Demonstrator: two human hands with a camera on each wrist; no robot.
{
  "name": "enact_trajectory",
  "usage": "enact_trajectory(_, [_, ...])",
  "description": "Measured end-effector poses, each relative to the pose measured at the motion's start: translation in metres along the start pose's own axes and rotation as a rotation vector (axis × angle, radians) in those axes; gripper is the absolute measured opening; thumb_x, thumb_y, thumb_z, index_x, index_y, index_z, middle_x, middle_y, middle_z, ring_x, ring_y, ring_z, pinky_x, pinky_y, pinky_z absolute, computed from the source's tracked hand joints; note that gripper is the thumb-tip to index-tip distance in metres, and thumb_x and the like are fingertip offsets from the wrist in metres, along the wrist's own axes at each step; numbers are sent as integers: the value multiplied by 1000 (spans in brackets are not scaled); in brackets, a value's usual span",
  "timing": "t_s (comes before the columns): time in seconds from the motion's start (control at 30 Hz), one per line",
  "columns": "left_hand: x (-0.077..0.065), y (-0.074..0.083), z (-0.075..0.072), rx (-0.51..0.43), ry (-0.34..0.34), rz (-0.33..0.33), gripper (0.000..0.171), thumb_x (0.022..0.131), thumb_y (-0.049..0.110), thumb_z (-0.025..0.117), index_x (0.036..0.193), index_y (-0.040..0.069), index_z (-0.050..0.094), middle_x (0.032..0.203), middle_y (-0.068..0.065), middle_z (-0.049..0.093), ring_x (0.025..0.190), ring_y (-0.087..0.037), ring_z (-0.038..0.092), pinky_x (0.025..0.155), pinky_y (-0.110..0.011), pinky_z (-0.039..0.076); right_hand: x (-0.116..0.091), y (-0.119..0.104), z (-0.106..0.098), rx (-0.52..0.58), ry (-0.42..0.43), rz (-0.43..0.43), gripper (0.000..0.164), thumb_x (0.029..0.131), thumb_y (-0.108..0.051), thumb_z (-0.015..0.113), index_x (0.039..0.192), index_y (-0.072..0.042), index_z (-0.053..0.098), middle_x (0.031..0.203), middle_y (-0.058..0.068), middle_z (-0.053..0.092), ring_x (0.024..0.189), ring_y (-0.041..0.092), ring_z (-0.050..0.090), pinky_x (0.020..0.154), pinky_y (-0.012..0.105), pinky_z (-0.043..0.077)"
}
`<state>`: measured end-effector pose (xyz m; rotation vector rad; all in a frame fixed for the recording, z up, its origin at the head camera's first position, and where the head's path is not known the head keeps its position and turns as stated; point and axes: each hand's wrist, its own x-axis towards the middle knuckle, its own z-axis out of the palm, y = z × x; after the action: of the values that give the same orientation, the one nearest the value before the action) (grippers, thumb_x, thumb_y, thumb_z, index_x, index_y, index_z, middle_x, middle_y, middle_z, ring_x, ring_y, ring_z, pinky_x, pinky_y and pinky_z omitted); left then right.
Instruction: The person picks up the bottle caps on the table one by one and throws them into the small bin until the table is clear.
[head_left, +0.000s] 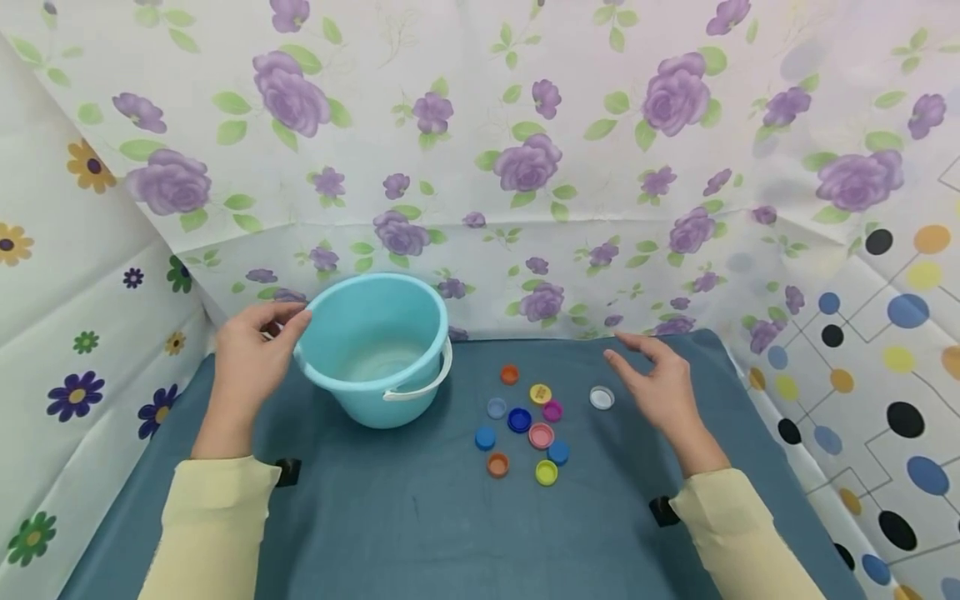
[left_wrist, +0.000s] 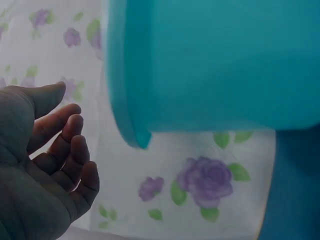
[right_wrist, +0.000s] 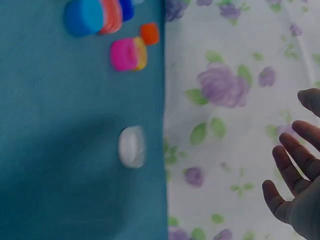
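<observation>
A light blue bucket [head_left: 367, 400] with a white handle [head_left: 426, 387] stands upright at the back left of the table. Just left of its rim is my left hand [head_left: 258, 354], fingers loosely bent; the left wrist view shows a gap between this hand [left_wrist: 55, 155] and the bucket [left_wrist: 215, 70], and nothing is held. My right hand [head_left: 663, 387] hovers with relaxed, spread fingers to the right of a white bottle cap [head_left: 602, 398]. In the right wrist view the white cap [right_wrist: 132, 147] lies apart from the hand [right_wrist: 300, 170], which holds nothing.
Several coloured caps lie scattered right of the bucket, among them a dark blue cap [head_left: 519, 420], a pink cap [head_left: 542, 435] and a yellow-green cap [head_left: 547, 473]. A blue-grey cloth [head_left: 405, 533] covers the table. A flowered sheet [head_left: 465, 125] hangs behind, with patterned sheets on both sides.
</observation>
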<state>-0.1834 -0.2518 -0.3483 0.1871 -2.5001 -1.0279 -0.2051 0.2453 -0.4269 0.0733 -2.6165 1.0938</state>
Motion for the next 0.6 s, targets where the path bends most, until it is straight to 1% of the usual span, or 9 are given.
enact_trajectory(0.13, [3,-16,0,-6,12,-61,47,89,53,53,115,16,69,99,-2,60,85,-14,46,56,-20,42,-1,16,4,-31,-18,32,54,84,-59,57,130,-30,55,134,2,54,122,26,49,96,55,42])
enact_trajectory(0.23, [4,-26,1,-10,19,-89,47,89,52,53,114,16,69,100,-2,59,87,-13,46,58,-19,42,-2,25,7,-34,-27,37,56,85,-58,57,131,-26,55,135,4,53,123,27,49,96,55,42])
enact_trajectory(0.3, [6,-32,1,-8,18,-96,46,90,51,53,114,16,69,101,-2,59,87,-13,46,59,-20,42,-3,30,8,-30,-33,38,56,85,-58,57,131,-25,56,135,4,53,123,28,48,96,54,42])
enact_trajectory(0.43, [6,-41,2,1,-3,-108,45,90,51,53,114,17,69,104,-1,59,88,-13,47,59,-20,43,-3,39,12,-33,-51,47,55,84,-60,57,130,-29,56,135,3,52,124,27,48,97,54,42])
enact_trajectory(0.6, [7,-51,3,8,-30,-100,44,89,52,53,113,20,70,109,0,62,88,-11,49,60,-20,45,-5,49,16,-40,-77,51,55,83,-59,58,130,-30,55,136,4,52,124,28,48,97,55,42])
